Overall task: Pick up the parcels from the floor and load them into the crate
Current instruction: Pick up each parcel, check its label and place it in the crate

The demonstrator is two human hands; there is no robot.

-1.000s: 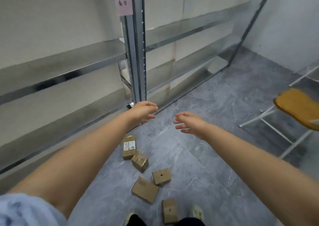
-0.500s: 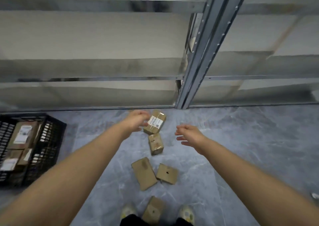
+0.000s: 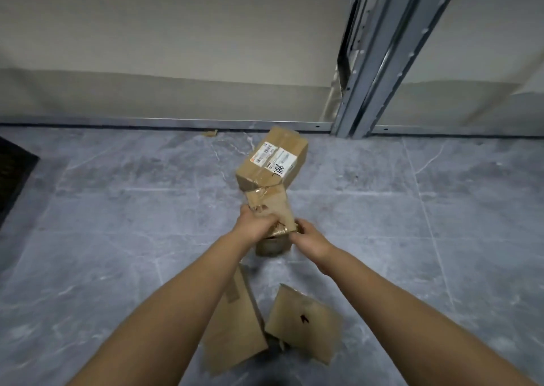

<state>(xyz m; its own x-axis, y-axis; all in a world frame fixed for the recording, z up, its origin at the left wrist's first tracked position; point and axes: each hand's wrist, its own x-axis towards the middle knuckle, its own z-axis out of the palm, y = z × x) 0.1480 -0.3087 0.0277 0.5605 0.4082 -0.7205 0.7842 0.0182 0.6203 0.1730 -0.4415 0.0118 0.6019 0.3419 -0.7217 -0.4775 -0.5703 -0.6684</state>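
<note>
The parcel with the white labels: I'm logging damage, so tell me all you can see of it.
The labelled parcel is a brown cardboard box, creased and dented at its near end. Two white printed labels sit on top, with handwritten black digits. It lies on the grey floor near the shelf post. A smaller taped parcel appears to meet its near end; neither hand touches it.

Two bare forearms reach into view from the lower edge, uncovered along all of their visible length: no sleeve, cuff, glove, watch, ring or band shows on either. The left hand (image 3: 255, 226) and the right hand (image 3: 309, 240) are bare as well, with the fingers partly hidden, so the nails and fingertips cannot be made out. Both forearms look smooth and unmarked and widen toward the lower corners, stretched by the wide lens. At the bottom edge, between the forearms, sits a small dark patch, too cropped to identify.
</note>
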